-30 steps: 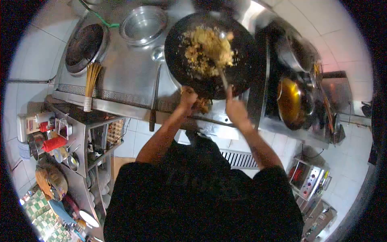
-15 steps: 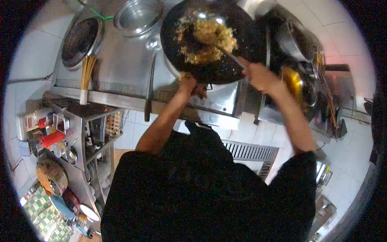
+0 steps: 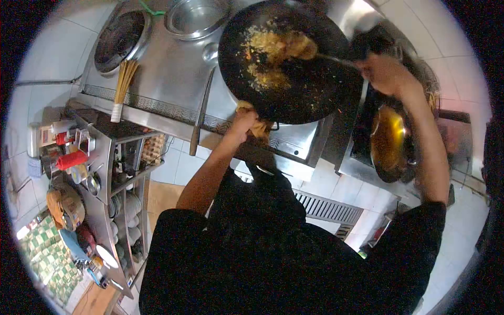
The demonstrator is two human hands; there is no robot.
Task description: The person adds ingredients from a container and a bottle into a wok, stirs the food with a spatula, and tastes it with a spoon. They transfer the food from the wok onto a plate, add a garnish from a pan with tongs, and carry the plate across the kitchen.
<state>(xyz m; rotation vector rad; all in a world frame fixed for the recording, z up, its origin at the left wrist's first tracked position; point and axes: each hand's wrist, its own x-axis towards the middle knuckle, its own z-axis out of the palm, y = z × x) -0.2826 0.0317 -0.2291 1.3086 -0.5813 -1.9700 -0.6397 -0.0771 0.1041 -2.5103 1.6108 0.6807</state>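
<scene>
A large black wok (image 3: 315, 100) sits tilted on the stove, with loose yellowish fried food (image 3: 273, 47) that looks like rice or egg bits in it. My left hand (image 3: 244, 125) is closed on a tan cloth (image 3: 260, 131) at the wok's near rim, by its small loop handle (image 3: 274, 126). My right hand (image 3: 386, 73), blurred, is closed round the handle of a metal ladle (image 3: 338, 60) at the wok's right side. The ladle's head lies among the food, which covers it, so its shape is hard to make out.
Left of the wok, another ladle (image 3: 202, 113) lies across the steel counter (image 3: 168, 68). A metal basin (image 3: 197, 18), a bamboo brush (image 3: 125, 86) and a dark round pan (image 3: 121, 42) are beyond it. A pan of oil (image 3: 386, 136) stands right. A steel shelf (image 3: 118, 163) is at lower left.
My right hand has swung right and up with the ladle, pulling food toward the wok's right side. My left hand stays at the rim with the cloth. The view has shifted slightly.
</scene>
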